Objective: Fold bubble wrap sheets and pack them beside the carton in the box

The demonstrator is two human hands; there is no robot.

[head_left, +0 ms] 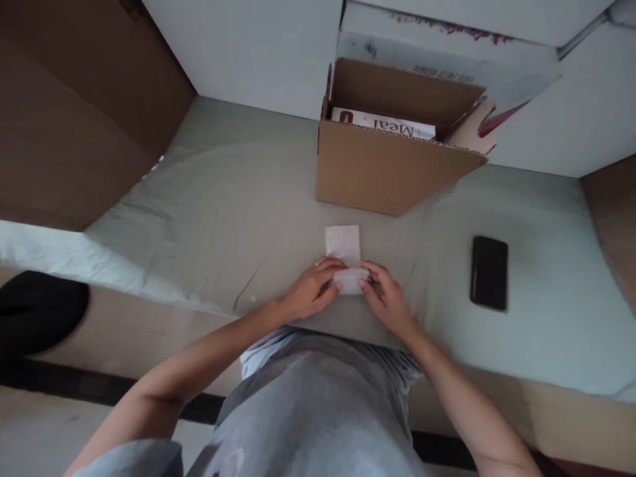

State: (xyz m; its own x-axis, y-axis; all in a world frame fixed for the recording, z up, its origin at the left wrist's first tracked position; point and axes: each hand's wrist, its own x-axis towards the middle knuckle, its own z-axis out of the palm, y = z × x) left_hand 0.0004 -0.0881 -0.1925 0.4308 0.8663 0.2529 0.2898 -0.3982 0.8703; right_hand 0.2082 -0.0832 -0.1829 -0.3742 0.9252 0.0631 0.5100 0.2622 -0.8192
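A white strip (342, 242) with jagged side edges, which looks like joined sachets, lies near the front edge of the cloth-covered surface. Its near part is folded into a small stack (350, 281). My left hand (317, 289) pinches the left end of this stack, with a ring on one finger. At the right end, my right hand (386, 295) grips it between thumb and fingers. The far part of the strip stretches flat beyond my fingertips. How many layers the stack has is too small to tell.
Behind the strip stands an open cardboard box (387, 169) holding a white carton marked "Meal" (385, 123). A black phone-like object (489, 273) lies to the right. A large brown box (74, 132) occupies the left; a white printed box (447, 56) stands at the back.
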